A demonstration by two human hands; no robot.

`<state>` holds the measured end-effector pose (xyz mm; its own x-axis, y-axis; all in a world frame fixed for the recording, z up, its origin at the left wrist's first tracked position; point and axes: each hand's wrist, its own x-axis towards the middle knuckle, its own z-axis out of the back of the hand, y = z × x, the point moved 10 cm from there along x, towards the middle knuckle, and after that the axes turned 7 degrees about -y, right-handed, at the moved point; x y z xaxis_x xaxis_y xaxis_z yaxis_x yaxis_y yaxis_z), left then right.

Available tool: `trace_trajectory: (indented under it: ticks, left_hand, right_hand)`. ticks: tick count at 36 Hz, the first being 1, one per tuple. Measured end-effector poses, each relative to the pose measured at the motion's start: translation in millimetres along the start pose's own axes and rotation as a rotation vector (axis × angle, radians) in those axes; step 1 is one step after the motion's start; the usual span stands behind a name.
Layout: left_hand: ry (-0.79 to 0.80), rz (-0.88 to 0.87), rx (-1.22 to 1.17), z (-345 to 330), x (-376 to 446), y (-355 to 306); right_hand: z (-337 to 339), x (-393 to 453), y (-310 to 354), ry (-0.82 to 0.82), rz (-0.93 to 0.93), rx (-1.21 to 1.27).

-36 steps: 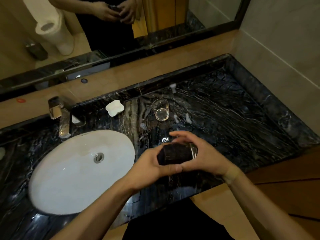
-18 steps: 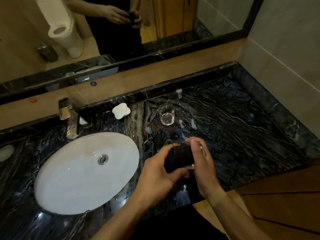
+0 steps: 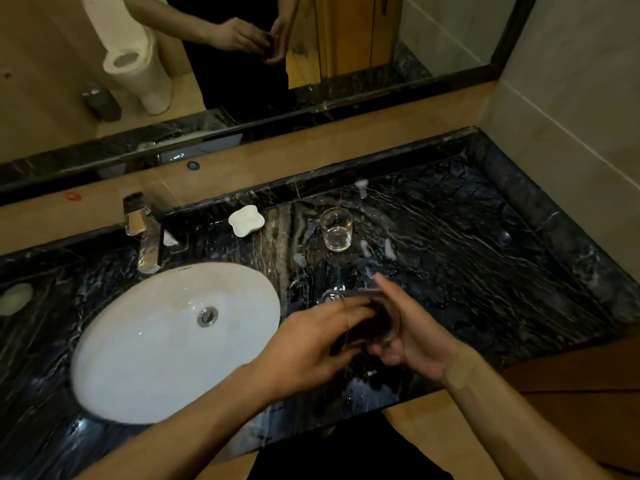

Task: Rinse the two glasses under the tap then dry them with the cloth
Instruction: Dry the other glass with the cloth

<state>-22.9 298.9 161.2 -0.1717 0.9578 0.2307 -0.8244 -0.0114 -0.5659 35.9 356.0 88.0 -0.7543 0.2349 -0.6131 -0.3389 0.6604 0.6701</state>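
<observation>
My right hand (image 3: 414, 336) cradles a clear glass (image 3: 369, 318) from the side and below, palm open to it with fingers reaching up its far wall and the thumb curled in under it. A dark cloth (image 3: 372, 325) is stuffed inside the glass; my left hand (image 3: 317, 348) has its fingers curled into that cloth at the mouth. The glass is above the black marble counter (image 3: 485, 258), right of the white basin (image 3: 145, 341), tipped so its long axis runs roughly level, mouth toward my left hand, though blur hides the exact tilt. The second glass (image 3: 336, 229) stands upright farther back, apparently holding nothing.
</observation>
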Motion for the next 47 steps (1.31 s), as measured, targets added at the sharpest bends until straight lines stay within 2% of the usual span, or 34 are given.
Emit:
trace_trajectory:
  ticks: [2, 4, 6, 9, 12, 14, 15, 17, 18, 21, 23, 25, 27, 30, 31, 32, 34, 36, 37, 39, 41, 43, 45, 47]
  left_hand:
    - [-0.123, 0.386, -0.402, 9, 0, 25]
    - [-0.21, 0.711, -0.794, 5, -4, 39]
    - [-0.237, 0.864, -1.015, -3, -8, 42]
    - [-0.202, 0.911, -1.126, -10, -8, 33]
    - [-0.222, 0.795, -0.966, -5, -1, 24]
    - [-0.235, 0.623, -0.611, 0, 3, 19]
    - [-0.215, 0.502, -0.379, 2, 5, 14]
    - [-0.17, 0.205, 0.044, 3, 6, -3]
    - [-0.131, 0.057, 0.174, 0, 5, -10]
    - [0.056, -0.32, 0.39, -16, -7, -25]
    - [0.098, -0.389, 0.416, -16, -13, -25]
    - [0.093, -0.272, 0.364, -14, -12, -14]
    - [-0.029, -0.008, 0.165, 1, -6, 1]
    - [-0.196, 0.618, -0.55, 9, -6, 37]
    - [-0.214, 0.759, -0.774, 2, -8, 42]
    - [-0.226, 0.843, -0.931, -4, -9, 42]
    - [-0.215, 0.905, -1.029, -9, -11, 40]
    - [-0.192, 0.863, -0.973, -7, -9, 33]
    - [-0.183, 0.82, -0.891, -5, -7, 31]
    - [-0.165, 0.671, -0.563, 5, -1, 27]
    - [-0.145, 0.397, -0.154, 15, 7, 12]
    - [-0.103, 0.047, 0.159, 16, 10, -11]
    - [0.002, -0.247, 0.352, 4, 2, -27]
    - [0.043, -0.408, 0.446, 1, -4, -33]
  right_hand:
    - [4, 1, 12, -0.056, 0.248, 0.035]
    - [10, -2, 23, -0.172, 0.501, -0.103]
    - [13, -9, 37, -0.3, 0.735, -0.315]
    - [17, -21, 55, -0.453, 0.94, -0.45]
    - [20, -20, 59, -0.527, 0.922, -0.329]
    - [26, -12, 53, -0.581, 0.797, -0.22]
    - [29, -4, 46, -0.579, 0.676, -0.136]
    - [31, 12, 25, -0.504, 0.354, -0.008]
    - [28, 15, 15, -0.45, 0.199, -0.02]
    - [21, 15, -7, -0.302, -0.085, -0.188]
    - [16, 15, -14, -0.221, -0.155, -0.265]
    - [11, 16, -14, -0.141, -0.138, -0.289]
    - [7, 19, -5, -0.109, 0.007, -0.211]
    - [9, 15, 14, -0.185, 0.347, -0.089]
    - [11, 12, 20, -0.234, 0.479, -0.121]
    - [11, 6, 28, -0.284, 0.602, -0.174]
    - [12, -4, 40, -0.358, 0.786, -0.236]
    - [13, -11, 48, -0.434, 0.857, -0.236]
    - [15, -11, 48, -0.472, 0.832, -0.213]
    - [20, -4, 40, -0.525, 0.628, -0.067]
    - [22, 9, 18, -0.472, 0.304, 0.072]
    - [14, 14, 2, -0.332, 0.021, 0.067]
    - [10, 12, -6, -0.229, -0.134, -0.032]
    - [7, 8, -8, -0.162, -0.188, -0.114]
